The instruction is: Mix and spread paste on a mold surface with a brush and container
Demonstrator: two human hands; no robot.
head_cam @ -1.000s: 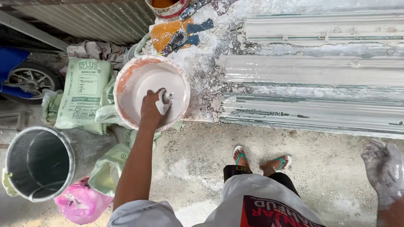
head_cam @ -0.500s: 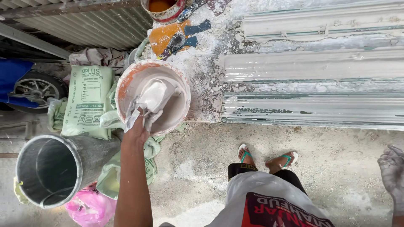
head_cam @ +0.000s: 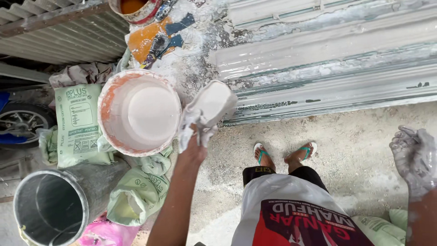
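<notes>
Since half a second ago my left hand [head_cam: 196, 136] has lifted its scoop [head_cam: 213, 104] out of the orange-rimmed bucket [head_cam: 139, 111] toward the long plaster mouldings [head_cam: 327, 59] on the counter [head_cam: 191, 68]. Bucket: beside the counter, within reach, holding white plaster. Scoop: loaded, tilted, plaster dripping; my grip is clamped on its handle end. Right hand [head_cam: 414, 157]: plaster-coated, fingers loosely curled, holding nothing, kept clear at my side.

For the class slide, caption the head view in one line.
Left hand lifts a plaster-filled scoop beside the orange-rimmed basin; plaster-coated right hand hangs empty.
</notes>
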